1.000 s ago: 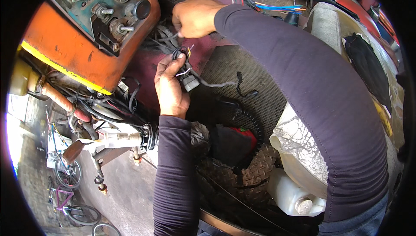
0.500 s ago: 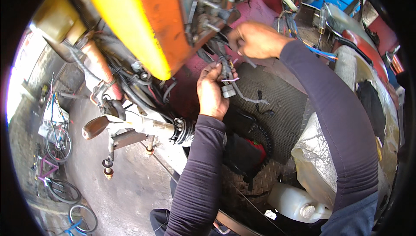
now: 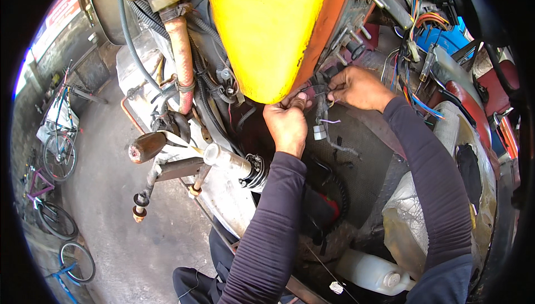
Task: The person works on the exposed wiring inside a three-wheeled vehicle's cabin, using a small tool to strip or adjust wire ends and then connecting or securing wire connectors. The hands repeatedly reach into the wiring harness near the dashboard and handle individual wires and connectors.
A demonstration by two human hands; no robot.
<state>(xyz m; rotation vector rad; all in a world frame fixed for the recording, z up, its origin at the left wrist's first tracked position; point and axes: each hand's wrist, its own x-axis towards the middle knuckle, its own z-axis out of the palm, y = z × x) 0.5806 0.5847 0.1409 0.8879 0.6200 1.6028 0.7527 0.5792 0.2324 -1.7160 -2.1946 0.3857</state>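
Observation:
A dark, taped wiring harness [image 3: 319, 96] hangs below the lower end of a yellow and orange panel [image 3: 267, 30]. From its left, my left hand [image 3: 286, 125] pinches it between thumb and fingertips. My right hand [image 3: 361, 88] grips the harness from the other side, fingers curled in; the exact wire there is partly hidden. Below both hands dangle a pale grey plug connector [image 3: 319, 132], a short purple wire [image 3: 331, 121] and a grey taped branch [image 3: 343, 148]. Metal-shafted switches [image 3: 356, 44] stick out of the panel's side, just above my right hand.
A wooden-ended lever [image 3: 146, 148] and corrugated hoses [image 3: 146, 17] lie to the left. Cut coloured wires [image 3: 426, 106] hang at the right, near a torn seat [image 3: 409, 203]. A white plastic jug [image 3: 376, 272] sits low down. Bicycles [image 3: 60, 148] stand by the far-left wall.
My right hand has come down from above onto the harness. My left hand has shifted up along it, away from the connector. The whole view has swung, placing the panel further right.

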